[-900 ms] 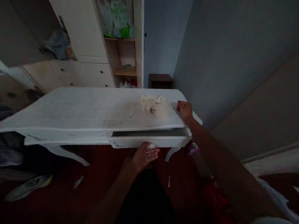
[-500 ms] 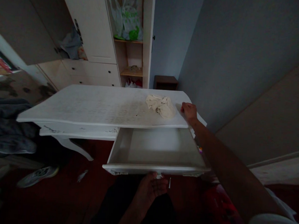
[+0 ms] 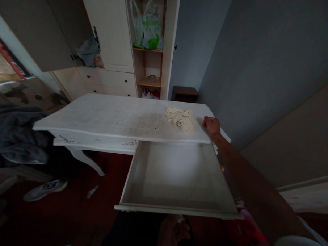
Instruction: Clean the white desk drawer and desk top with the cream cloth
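A white drawer point(image 3: 178, 178) is pulled far out of the white desk point(image 3: 112, 113), and its inside shows bare. Below the drawer front, my left hand point(image 3: 172, 230) has its fingers closed about the small pale drawer knob point(image 3: 180, 218); shadow dims this spot. My right hand point(image 3: 212, 127) rests as a fist on the right end of the desktop. Just left of that fist lies a crumpled cream cloth point(image 3: 182, 119), apart from it. Dark smudges mark the desktop beside the cloth.
Behind the desk stands a white wardrobe point(image 3: 107, 51) with plastic bags point(image 3: 153, 32) on an open shelf. A small brown cabinet point(image 3: 185, 91) is by the grey wall. Dark clothes point(image 3: 16, 134) hang at left; a shoe point(image 3: 45, 189) lies on the red floor.
The drawer has come further out toward me, with my left hand moving down and back at its knob. My right fist stays on the desktop; the view has shifted slightly.
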A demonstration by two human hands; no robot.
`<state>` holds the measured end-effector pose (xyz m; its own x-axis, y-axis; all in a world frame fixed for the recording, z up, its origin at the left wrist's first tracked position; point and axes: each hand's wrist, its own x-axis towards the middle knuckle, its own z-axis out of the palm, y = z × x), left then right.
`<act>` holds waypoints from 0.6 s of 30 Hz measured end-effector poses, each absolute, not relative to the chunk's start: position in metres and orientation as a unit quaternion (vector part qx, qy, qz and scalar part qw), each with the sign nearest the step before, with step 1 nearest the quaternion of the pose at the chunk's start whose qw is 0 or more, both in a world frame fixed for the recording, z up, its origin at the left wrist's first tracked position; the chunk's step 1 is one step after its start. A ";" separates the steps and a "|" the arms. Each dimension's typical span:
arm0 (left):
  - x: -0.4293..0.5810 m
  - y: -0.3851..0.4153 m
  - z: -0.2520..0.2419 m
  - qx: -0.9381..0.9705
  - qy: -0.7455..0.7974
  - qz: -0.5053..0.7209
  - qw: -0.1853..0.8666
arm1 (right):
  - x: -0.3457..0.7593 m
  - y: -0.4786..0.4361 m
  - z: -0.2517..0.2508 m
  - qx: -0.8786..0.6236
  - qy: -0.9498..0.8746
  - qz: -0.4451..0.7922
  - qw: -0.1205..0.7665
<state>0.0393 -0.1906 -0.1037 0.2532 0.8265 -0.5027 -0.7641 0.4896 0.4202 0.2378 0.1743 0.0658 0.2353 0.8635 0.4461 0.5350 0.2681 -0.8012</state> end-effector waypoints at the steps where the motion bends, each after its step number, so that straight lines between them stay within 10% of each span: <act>1: 0.040 -0.191 -0.107 0.045 0.347 0.509 0.786 | 0.238 0.174 0.066 -0.585 -0.599 0.157 0.524; 18: 0.046 -0.188 -0.144 0.035 0.336 0.512 0.790 | 0.241 0.180 0.060 -0.598 -0.607 0.141 0.504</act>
